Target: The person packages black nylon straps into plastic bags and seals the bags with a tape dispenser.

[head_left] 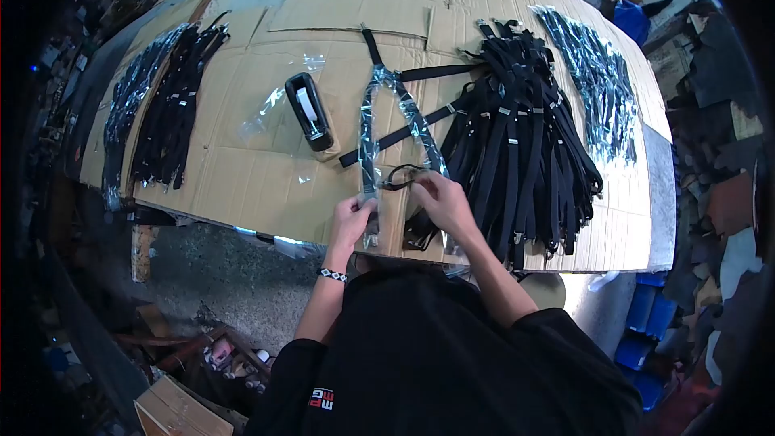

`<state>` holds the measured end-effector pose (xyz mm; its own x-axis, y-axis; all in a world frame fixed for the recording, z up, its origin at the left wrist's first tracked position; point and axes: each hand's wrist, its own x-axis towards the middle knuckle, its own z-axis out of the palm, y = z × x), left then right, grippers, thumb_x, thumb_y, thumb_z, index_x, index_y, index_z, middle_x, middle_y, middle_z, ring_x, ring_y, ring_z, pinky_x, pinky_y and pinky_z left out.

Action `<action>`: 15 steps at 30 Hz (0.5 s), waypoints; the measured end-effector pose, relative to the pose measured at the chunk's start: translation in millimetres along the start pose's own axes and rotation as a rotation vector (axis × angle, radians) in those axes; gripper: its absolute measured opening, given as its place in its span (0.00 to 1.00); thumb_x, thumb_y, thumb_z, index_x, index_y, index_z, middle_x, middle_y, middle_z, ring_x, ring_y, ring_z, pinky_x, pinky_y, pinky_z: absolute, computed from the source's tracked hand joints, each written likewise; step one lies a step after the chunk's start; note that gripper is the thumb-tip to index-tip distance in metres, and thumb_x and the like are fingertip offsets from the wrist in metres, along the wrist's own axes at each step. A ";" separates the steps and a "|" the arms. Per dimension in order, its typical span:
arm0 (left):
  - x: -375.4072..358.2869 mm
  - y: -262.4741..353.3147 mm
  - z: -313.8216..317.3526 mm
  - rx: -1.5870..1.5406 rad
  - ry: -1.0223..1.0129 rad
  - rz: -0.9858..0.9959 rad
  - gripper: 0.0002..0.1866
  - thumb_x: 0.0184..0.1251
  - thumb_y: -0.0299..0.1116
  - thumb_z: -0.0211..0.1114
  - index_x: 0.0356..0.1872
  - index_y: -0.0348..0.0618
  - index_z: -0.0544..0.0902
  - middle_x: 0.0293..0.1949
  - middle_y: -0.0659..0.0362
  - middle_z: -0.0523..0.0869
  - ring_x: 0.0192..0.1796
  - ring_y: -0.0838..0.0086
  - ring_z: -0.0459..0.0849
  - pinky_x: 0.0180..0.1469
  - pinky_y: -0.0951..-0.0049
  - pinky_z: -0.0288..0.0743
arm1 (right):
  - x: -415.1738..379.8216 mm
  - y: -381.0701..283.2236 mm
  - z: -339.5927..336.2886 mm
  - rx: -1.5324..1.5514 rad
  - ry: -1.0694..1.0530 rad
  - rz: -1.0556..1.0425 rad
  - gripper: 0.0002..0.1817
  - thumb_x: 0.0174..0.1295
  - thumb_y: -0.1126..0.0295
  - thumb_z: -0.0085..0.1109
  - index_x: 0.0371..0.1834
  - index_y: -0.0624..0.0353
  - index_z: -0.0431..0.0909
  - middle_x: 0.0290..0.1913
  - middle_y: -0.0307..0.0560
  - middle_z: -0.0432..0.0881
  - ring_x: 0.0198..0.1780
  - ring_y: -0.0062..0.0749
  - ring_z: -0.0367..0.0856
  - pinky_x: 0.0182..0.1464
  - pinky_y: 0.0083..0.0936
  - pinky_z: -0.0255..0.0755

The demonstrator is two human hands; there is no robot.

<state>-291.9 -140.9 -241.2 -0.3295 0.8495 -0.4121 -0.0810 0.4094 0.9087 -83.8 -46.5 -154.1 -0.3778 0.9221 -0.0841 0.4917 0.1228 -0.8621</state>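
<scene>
A Y-shaped pair of black suspenders [367, 133] lies in front of me, both front straps covered in shiny clear plastic. My left hand [353, 221] is closed on the lower end of its left strap, where the plastic shows between the fingers. Just right of it, my right hand [441, 202] has its fingers pinched at a thin, curved black band [397, 175] beside the right strap. Part of the band is hidden by that hand. Under my right wrist, a dark clip-like piece [417, 230] sits near the table edge.
A black tape dispenser [310, 113] stands left of the suspenders. To the right is a large heap of unwrapped suspenders [517, 141], with plastic-wrapped ones [596, 85] beyond. More black straps [173, 109] and wrapped bundles [133, 109] lie at left. Cardboard [234, 157] covers the table.
</scene>
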 end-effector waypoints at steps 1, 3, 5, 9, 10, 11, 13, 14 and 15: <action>-3.8 9.7 -0.5 0.177 0.028 -0.010 0.12 0.72 0.37 0.68 0.42 0.36 0.87 0.33 0.59 0.90 0.31 0.80 0.84 0.35 0.77 0.75 | -13.8 2.6 -19.7 -0.050 -0.013 0.050 0.16 0.64 0.61 0.64 0.44 0.64 0.85 0.32 0.58 0.87 0.36 0.51 0.88 0.42 0.39 0.79; -16.3 42.2 -1.8 0.534 0.081 -0.020 0.14 0.69 0.38 0.69 0.44 0.34 0.87 0.32 0.58 0.89 0.32 0.79 0.84 0.36 0.75 0.75 | -42.2 12.4 -54.7 -0.260 -0.060 0.134 0.15 0.63 0.61 0.64 0.40 0.63 0.86 0.31 0.58 0.87 0.36 0.53 0.88 0.41 0.40 0.80; -5.3 18.0 -3.7 0.621 0.249 0.229 0.19 0.65 0.42 0.71 0.45 0.33 0.87 0.29 0.54 0.88 0.31 0.68 0.84 0.36 0.66 0.76 | -73.5 52.4 -71.9 -0.294 -0.150 0.193 0.16 0.61 0.59 0.65 0.39 0.62 0.87 0.31 0.57 0.87 0.35 0.52 0.88 0.40 0.40 0.80; -14.4 37.7 10.3 0.580 0.305 0.408 0.19 0.66 0.41 0.70 0.43 0.31 0.86 0.24 0.52 0.86 0.28 0.61 0.85 0.34 0.61 0.78 | -121.5 73.7 -65.7 -0.315 -0.232 0.344 0.22 0.60 0.53 0.66 0.46 0.63 0.87 0.36 0.56 0.89 0.40 0.53 0.89 0.45 0.43 0.81; -13.8 35.3 14.2 0.455 0.165 0.270 0.18 0.67 0.41 0.70 0.43 0.31 0.85 0.24 0.53 0.86 0.27 0.65 0.85 0.32 0.63 0.78 | -129.1 77.5 -56.6 -0.318 -0.157 0.341 0.24 0.60 0.51 0.67 0.46 0.63 0.86 0.37 0.57 0.89 0.41 0.54 0.89 0.46 0.44 0.81; -16.4 45.7 20.4 0.331 0.029 0.129 0.18 0.68 0.40 0.69 0.43 0.31 0.85 0.24 0.55 0.86 0.26 0.68 0.85 0.31 0.66 0.78 | -133.1 76.4 -49.6 -0.320 -0.082 0.337 0.26 0.60 0.50 0.68 0.46 0.64 0.85 0.37 0.58 0.89 0.42 0.55 0.89 0.47 0.45 0.81; -24.5 57.1 42.9 0.234 -0.126 -0.005 0.17 0.72 0.40 0.67 0.40 0.31 0.85 0.25 0.57 0.86 0.23 0.77 0.83 0.27 0.74 0.76 | -138.1 64.7 -44.5 -0.421 -0.003 0.410 0.25 0.59 0.50 0.69 0.47 0.64 0.85 0.35 0.58 0.88 0.41 0.53 0.89 0.46 0.44 0.81; -25.9 58.4 51.9 0.265 -0.173 -0.025 0.16 0.73 0.38 0.67 0.41 0.31 0.85 0.26 0.56 0.87 0.24 0.78 0.84 0.27 0.76 0.76 | -138.7 60.1 -44.7 -0.472 0.040 0.444 0.25 0.59 0.50 0.70 0.47 0.63 0.85 0.34 0.58 0.88 0.40 0.51 0.89 0.46 0.44 0.81; -26.3 59.5 60.6 0.296 -0.220 -0.044 0.15 0.74 0.37 0.66 0.41 0.30 0.85 0.27 0.55 0.87 0.24 0.78 0.85 0.27 0.78 0.76 | -139.9 61.6 -44.5 -0.479 0.035 0.442 0.25 0.58 0.50 0.70 0.46 0.63 0.85 0.35 0.58 0.88 0.41 0.52 0.89 0.46 0.44 0.81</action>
<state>-231.1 -118.8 -180.3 -0.1190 0.8670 -0.4838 0.1955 0.4982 0.8447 34.2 -151.6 -173.2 -0.0374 0.9336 -0.3564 0.8931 -0.1288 -0.4310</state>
